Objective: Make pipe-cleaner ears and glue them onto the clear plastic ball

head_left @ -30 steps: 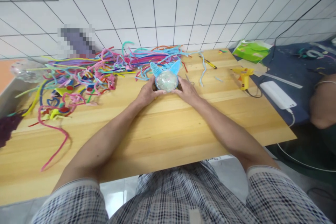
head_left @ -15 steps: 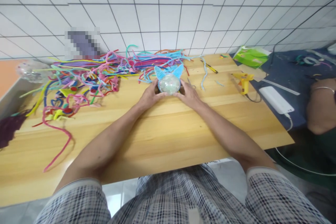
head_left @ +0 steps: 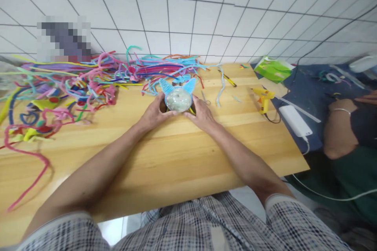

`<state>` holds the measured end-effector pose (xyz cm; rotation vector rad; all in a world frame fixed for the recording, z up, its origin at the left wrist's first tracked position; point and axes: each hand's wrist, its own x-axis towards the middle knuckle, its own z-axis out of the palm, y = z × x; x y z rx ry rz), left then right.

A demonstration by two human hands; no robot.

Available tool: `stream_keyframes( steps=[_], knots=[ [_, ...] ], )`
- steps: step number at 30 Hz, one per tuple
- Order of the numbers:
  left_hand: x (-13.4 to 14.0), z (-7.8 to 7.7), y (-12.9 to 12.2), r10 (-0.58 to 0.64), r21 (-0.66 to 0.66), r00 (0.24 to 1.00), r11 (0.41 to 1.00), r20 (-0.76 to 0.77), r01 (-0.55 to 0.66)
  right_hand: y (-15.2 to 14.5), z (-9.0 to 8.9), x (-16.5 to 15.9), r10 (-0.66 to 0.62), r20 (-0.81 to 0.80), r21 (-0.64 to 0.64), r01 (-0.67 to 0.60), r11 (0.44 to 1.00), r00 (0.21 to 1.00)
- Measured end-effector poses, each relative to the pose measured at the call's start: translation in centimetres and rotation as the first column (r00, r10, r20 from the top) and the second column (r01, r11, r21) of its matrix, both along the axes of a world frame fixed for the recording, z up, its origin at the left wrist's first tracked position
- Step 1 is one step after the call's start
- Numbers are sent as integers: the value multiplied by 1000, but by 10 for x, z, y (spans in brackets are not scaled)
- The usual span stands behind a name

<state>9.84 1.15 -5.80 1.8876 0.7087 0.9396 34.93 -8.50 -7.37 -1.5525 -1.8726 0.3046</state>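
Note:
Between my hands, over the middle of the wooden table (head_left: 176, 157), is a clear, shiny ball (head_left: 178, 100) with two light-blue pointed ears that look made of pipe cleaners. My left hand (head_left: 155, 113) curls round its left side and my right hand (head_left: 202, 113) round its right side, thumbs towards me along the lower edge. Bits of yellow show beneath the ball by the thumbs. The fingertips on the far side are hidden. Small scissors (head_left: 207, 101) lie just beyond my right hand.
A heap of coloured pipe cleaners (head_left: 112, 70) spreads along the wall and left side. To the right are a utility knife (head_left: 229, 79), a yellow glue gun (head_left: 264, 99), a green packet (head_left: 273, 69) and a white power strip (head_left: 295, 120). Another person's arm (head_left: 338, 129) rests at far right.
The view has turned to the right, so the table's things sit further left. Both hands still hold the eared ball, and the scissors show more plainly.

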Motion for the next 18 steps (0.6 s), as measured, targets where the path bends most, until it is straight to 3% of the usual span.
stream_keyframes(
  steps=[10,18],
  knots=[
    [1,4,-1,3,36,993,999,-121,1,-2,-2,5,-32,41,-28,33,999,999],
    [3,1,1,-39,31,995,999,-92,43,-10,-8,16,-18,82,5,18,1000,996]
  ],
)
